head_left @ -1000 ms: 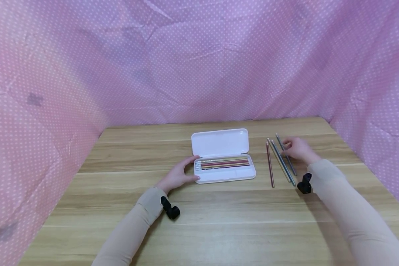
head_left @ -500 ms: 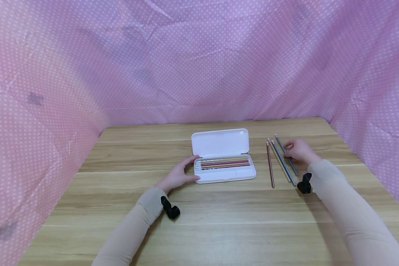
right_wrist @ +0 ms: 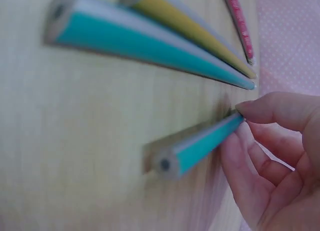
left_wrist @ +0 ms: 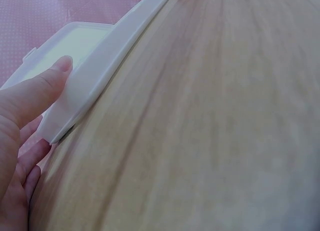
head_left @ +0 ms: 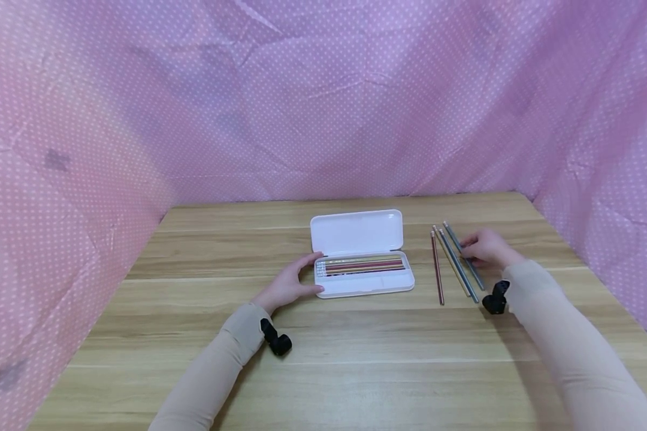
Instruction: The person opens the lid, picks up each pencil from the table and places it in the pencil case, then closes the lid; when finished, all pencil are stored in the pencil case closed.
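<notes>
My left hand (head_left: pixel 284 286) grips the left end of an open white pencil case (head_left: pixel 366 282). In the left wrist view its thumb presses on the rim of the case (left_wrist: pixel 95 81), with the fingers round the end. Several gold and red pencils (head_left: pixel 363 264) lie side by side in the case, eraser ends to the left. On the right, my right hand (head_left: pixel 489 247) pinches a blue-green pencil (right_wrist: pixel 205 147) between thumb and fingers. The near end of that pencil shows slightly off the table, with a shadow under it, in the right wrist view.
Left of my right hand lie a second blue-green pencil (head_left: pixel 461 270), a gold pencil (head_left: pixel 450 259) and a red pencil (head_left: pixel 437 269). The case's lid (head_left: pixel 357 232) leans open behind it. A pink dotted cloth (head_left: pixel 323 120) hangs round the wooden table (head_left: pixel 356 359).
My right hand has closed on the outer blue-green pencil and shifted it a little toward me. The left hand and the case stay in place.
</notes>
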`<action>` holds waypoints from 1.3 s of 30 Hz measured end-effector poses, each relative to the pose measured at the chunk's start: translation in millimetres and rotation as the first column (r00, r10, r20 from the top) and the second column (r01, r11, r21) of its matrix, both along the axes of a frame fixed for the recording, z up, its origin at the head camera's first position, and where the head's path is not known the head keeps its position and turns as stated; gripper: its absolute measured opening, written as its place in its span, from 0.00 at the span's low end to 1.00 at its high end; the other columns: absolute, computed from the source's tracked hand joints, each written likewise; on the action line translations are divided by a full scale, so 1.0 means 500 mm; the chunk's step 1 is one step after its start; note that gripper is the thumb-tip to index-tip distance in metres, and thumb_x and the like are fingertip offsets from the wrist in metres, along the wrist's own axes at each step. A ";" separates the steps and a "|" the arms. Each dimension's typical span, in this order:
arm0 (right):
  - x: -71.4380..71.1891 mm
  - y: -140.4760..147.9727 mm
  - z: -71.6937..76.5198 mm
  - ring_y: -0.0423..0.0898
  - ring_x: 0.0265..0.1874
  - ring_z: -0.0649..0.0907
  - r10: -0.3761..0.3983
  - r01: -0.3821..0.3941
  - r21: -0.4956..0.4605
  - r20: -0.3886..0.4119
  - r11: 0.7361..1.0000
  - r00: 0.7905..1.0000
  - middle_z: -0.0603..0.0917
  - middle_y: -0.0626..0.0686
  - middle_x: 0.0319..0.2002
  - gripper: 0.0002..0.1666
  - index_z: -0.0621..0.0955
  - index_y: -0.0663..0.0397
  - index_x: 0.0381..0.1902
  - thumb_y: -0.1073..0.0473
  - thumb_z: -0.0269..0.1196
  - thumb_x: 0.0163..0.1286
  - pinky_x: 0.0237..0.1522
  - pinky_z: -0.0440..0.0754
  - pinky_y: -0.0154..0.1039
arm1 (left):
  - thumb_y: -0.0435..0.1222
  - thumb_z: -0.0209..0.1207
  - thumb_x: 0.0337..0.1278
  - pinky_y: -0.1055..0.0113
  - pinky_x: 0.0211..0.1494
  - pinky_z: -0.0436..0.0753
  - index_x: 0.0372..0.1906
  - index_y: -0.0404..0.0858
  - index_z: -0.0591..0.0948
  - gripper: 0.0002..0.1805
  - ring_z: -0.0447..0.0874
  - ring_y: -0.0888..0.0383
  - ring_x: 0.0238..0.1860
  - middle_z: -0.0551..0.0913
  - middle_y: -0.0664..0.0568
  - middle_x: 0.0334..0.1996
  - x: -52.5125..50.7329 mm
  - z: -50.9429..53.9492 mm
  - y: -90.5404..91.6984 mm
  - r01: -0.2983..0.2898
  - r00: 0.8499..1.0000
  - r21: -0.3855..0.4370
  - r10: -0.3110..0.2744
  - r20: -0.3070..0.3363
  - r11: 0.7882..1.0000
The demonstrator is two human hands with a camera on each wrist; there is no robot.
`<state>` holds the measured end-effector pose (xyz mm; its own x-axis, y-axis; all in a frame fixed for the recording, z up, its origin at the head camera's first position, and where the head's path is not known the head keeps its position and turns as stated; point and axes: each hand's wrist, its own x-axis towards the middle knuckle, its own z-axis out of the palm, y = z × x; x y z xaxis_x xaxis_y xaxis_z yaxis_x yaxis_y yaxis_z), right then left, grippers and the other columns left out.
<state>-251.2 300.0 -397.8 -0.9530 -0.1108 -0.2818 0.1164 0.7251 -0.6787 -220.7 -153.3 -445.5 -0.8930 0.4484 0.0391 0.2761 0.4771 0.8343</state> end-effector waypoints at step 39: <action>0.067 -0.074 0.014 0.33 0.40 0.80 0.073 -0.009 -0.716 0.058 0.698 0.996 0.82 0.37 0.39 0.15 0.79 0.35 0.40 0.65 0.54 0.71 0.42 0.80 0.29 | 0.39 0.71 0.46 0.53 0.74 0.56 0.70 0.49 0.64 0.43 0.57 0.51 0.71 0.64 0.51 0.69 0.003 -0.003 -0.002 -0.005 1.000 0.005 0.005 0.008 1.000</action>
<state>-218.0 262.7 -390.6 -0.9216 -0.3478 -0.1721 0.1723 0.0307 -0.9846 -219.4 -154.4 -447.1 -0.8956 0.4436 0.0340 0.2667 0.4741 0.8391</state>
